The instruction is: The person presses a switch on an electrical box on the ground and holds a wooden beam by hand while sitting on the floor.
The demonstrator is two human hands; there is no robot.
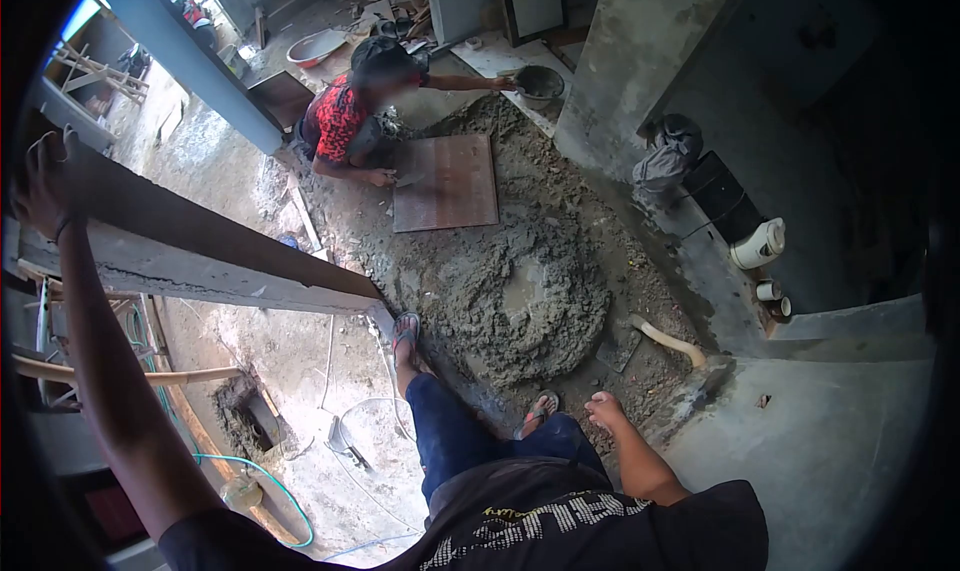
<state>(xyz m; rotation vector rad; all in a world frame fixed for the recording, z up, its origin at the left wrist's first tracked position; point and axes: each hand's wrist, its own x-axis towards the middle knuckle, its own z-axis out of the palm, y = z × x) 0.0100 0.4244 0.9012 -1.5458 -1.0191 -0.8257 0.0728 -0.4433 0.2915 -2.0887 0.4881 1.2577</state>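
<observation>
My left hand (50, 183) is raised at the far left and rests with spread fingers against the upper part of a door frame post (215, 233). My right hand (604, 411) hangs beside my right knee, its fingers curled; whether anything small is in it cannot be made out. Between my feet and a crouching co-worker lies a ring of wet grey mortar (480, 316) with a watery hollow in its middle. A shovel's curved pale handle (668, 341) lies just beyond my right hand, its dark blade (618, 351) flat on the mortar's edge.
The co-worker (345, 121) holds a trowel over a reddish-brown tile (447, 186) and reaches to a black bucket (540, 84). A white jug (758, 244) and cups stand at the right ledge. Cables and a green hose (275, 483) cross the floor beside a hole (252, 421).
</observation>
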